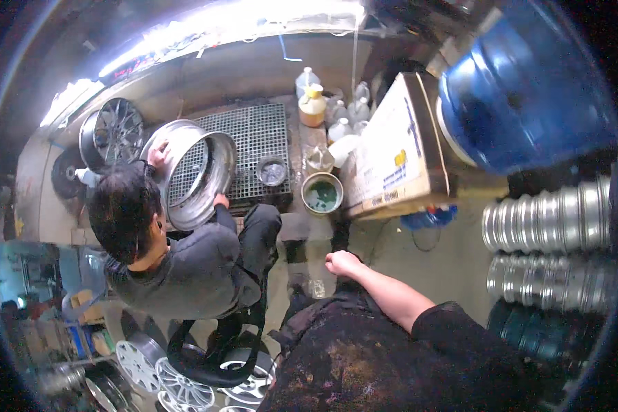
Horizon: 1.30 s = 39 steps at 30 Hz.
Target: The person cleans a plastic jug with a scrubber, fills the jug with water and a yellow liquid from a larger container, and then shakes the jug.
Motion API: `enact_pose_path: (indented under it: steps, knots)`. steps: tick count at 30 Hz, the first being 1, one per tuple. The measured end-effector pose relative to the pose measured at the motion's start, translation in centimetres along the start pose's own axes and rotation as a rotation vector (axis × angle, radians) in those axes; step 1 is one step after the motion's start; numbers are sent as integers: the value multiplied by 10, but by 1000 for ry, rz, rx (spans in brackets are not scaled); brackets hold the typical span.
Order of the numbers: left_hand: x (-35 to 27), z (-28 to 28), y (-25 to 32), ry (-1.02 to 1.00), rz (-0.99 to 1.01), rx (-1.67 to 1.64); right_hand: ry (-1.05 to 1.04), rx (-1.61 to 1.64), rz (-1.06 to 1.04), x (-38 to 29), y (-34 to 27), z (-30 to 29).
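Note:
My right hand (344, 263) is held low in front of my dark, stained clothing, its fingers curled with nothing visible in them. My left hand is out of view. Beyond my right hand, a round tub of green liquid (322, 193) stands beside a large cardboard box (391, 154) that bears printing. To the left, a seated co-worker (185, 262) grips a bare metal wheel barrel (225, 159) with both hands. The barrel leans over a plastic grating (255, 123). On that grating sits a small bowl (272, 171).
Several plastic jugs (313, 105) crowd the bench behind the tub. A big blue drum (525, 98) lies beyond the box. Stacked metal wheel barrels (546, 219) line the right side. Alloy wheels (185, 381) cover the floor at lower left, and a dark-spoked wheel (116, 129) leans at the back.

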<state>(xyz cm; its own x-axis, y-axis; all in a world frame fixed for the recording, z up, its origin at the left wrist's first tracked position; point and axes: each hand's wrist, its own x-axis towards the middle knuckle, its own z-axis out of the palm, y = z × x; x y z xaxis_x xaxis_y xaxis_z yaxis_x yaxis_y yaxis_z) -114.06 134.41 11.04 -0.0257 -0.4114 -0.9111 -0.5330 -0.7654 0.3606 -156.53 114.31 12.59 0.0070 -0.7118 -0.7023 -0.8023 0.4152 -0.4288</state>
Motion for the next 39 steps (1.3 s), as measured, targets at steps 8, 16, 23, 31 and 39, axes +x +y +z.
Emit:
enact_pose_path:
  steps: [8,16,23,31,39]
  knots:
    - [-11,69,72,85,-113,-113,300,255,205,179,2,-122]
    - [41,123,107,89,-170,-132,459,317,369,324,29,-208]
    - [89,140,133,193,-13,246,712,246,338,415,72,-216]
    - [103,148,223,148,228,507,1011,46,70,518,79,-323]
    - [120,150,238,107,37,393,926,-271,-19,612,84,-388]
